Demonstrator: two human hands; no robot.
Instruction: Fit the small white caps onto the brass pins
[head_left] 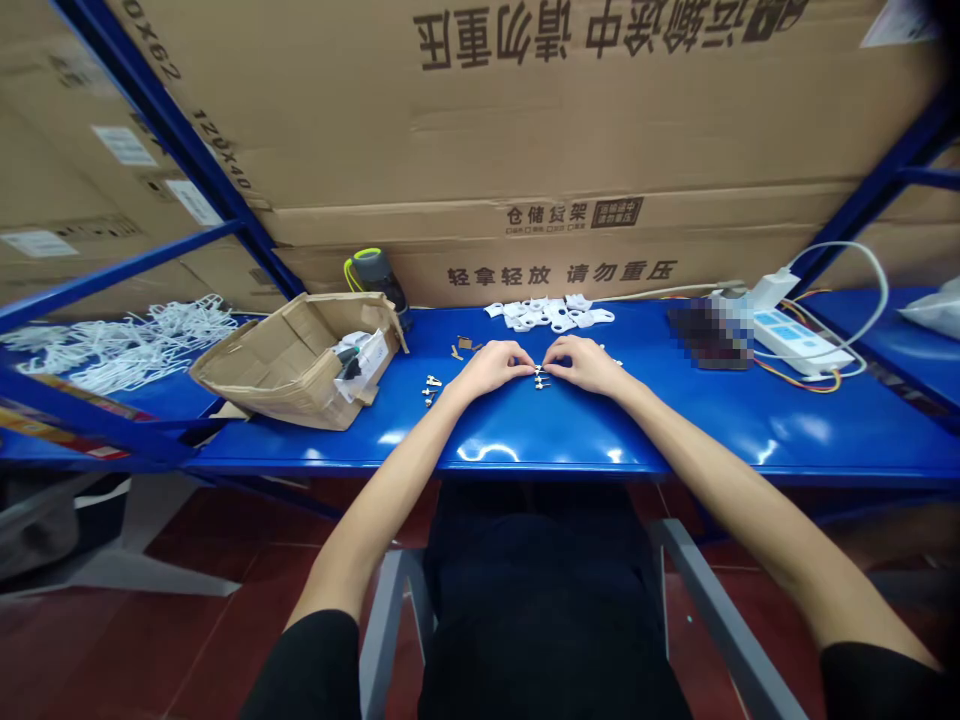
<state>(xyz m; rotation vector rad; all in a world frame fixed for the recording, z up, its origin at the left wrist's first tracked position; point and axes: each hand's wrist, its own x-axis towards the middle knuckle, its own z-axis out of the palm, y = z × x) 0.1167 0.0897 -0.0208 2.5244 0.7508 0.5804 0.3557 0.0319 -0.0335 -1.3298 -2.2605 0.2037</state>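
My left hand (496,367) and my right hand (583,366) meet over the middle of the blue shelf, thumbs and fingers pinched together. Between the fingertips is a small silvery metal part (538,370), which both hands seem to touch; its exact kind is too small to tell. Just below it lie similar small metal pieces (540,383). More small metal pieces (432,388) rest left of my left hand. Behind the hands is a spread of flat white plastic pieces (551,314) with round holes.
An open cardboard box (259,365) stands left, with a dark bottle (379,275) behind it. White wire hooks (142,340) are heaped farther left. At right are a white power strip (799,340) with cables and a blurred dark object (709,335). Large cartons (525,130) form the back.
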